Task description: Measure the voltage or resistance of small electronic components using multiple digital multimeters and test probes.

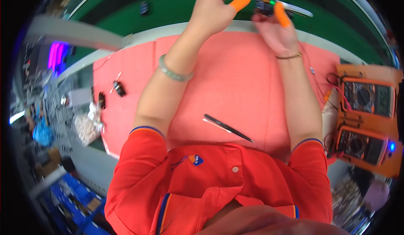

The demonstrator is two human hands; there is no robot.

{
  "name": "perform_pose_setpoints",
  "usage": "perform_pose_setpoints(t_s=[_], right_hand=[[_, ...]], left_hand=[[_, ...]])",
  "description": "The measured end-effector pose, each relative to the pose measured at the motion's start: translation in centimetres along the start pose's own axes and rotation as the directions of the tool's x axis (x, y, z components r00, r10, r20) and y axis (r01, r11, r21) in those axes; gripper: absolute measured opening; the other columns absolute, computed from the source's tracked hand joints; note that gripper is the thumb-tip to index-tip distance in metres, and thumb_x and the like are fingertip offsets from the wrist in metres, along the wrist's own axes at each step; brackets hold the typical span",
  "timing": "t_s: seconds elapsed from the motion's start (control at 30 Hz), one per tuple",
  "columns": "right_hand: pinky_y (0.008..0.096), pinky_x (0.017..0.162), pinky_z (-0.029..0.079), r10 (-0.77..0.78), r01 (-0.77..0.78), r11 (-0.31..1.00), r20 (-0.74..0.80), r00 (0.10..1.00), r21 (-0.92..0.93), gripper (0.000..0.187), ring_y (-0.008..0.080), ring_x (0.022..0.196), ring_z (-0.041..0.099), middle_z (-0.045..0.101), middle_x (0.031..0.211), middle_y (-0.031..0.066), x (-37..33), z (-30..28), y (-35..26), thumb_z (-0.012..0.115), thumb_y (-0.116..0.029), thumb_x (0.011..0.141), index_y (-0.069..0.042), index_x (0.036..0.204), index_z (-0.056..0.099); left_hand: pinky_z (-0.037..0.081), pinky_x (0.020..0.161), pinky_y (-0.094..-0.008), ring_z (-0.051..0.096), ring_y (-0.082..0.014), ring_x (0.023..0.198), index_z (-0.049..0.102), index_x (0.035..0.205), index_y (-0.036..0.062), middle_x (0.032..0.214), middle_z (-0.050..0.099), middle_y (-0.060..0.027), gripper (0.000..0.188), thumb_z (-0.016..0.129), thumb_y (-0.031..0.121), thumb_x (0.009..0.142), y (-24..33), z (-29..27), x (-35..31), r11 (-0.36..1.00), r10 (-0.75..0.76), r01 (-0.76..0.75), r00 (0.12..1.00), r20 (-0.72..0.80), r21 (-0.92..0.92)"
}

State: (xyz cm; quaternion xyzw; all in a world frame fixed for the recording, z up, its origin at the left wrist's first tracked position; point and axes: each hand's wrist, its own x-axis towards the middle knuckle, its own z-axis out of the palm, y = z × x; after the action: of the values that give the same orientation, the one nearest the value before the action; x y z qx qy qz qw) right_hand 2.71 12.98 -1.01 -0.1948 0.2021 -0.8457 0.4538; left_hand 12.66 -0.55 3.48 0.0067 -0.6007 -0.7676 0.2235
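At the far side of the pink mat (235, 75), my right hand (277, 33) grips a small dark circuit board (264, 3) on which a green light glows. Its thumb wears an orange finger cot and presses near the board's edge. A white, pen-like piece (298, 9) sticks out to the right beside the board; whether it is attached cannot be made out. My left hand (214, 10), also with orange finger cots, hovers left of the board and does not touch it. Its thumb and fingers are apart, with the fingertips partly cut off by the upper edge.
Beyond the mat runs a green belt (176, 8) carrying another small dark part (144, 8). Black tweezers (229, 128) lie near my body. Two orange multimeters (364, 96) stand at right. At left are small black parts (119, 88), a bag of pale pieces (86, 129) and a grey post (75, 33).
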Motion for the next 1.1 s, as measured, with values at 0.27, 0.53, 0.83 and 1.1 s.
perform_pose_setpoints(t_s=[0.27,0.53,0.83,1.1], right_hand=[[0.032,0.077,0.04,-0.068,0.058,0.989,-0.068,0.995,-0.139,0.021,0.0187,0.086,0.048,0.052,0.096,0.0084,0.3,-1.2,-0.4,0.047,-0.021,0.083,-0.005,0.097,0.051],[0.0306,0.07,0.044,-0.133,0.097,0.98,-0.211,0.968,-0.173,0.016,0.0173,0.076,0.053,0.054,0.089,0.0064,0.9,-0.4,0.3,0.049,-0.016,0.082,-0.006,0.095,0.05],[0.0255,0.063,0.046,-0.138,0.094,0.979,-0.243,0.96,-0.184,0.017,0.0127,0.071,0.054,0.055,0.083,0.0051,0.2,-0.3,-1.0,0.055,-0.017,0.079,-0.005,0.091,0.05],[0.0264,0.065,0.046,-0.207,0.09,0.937,-0.329,0.922,-0.338,0.017,0.0145,0.071,0.054,0.054,0.086,0.0067,0.5,-0.3,-0.6,0.051,-0.012,0.08,-0.003,0.094,0.05]], left_hand=[[0.04,0.082,-0.0373,0.05,-0.03,0.097,0.048,0.113,0.0135,0.104,0.052,-0.0174,0.057,0.062,0.043,0.065,1.7,-16.7,-0.6,-0.181,0.311,0.642,0.756,-0.576,0.745],[0.043,0.065,-0.0282,0.056,-0.0182,0.07,0.052,0.106,0.0045,0.081,0.06,-0.0102,0.036,0.059,0.015,0.072,-0.1,-13.5,1.7,0.155,0.136,0.081,0.985,-0.102,0.985],[0.043,0.07,-0.0224,0.055,-0.0117,0.079,0.053,0.104,0.0045,0.082,0.057,-0.0054,0.026,0.052,0.012,0.079,-0.1,-4.8,1.3,0.41,-0.214,0.4,0.916,-0.34,0.82],[0.043,0.077,-0.0245,0.053,-0.0142,0.085,0.04,0.114,-0.001,0.097,0.053,-0.0117,0.037,0.05,0.005,0.079,-1.1,-4.7,1.0,0.905,-0.18,0.225,0.971,-0.155,0.361]])
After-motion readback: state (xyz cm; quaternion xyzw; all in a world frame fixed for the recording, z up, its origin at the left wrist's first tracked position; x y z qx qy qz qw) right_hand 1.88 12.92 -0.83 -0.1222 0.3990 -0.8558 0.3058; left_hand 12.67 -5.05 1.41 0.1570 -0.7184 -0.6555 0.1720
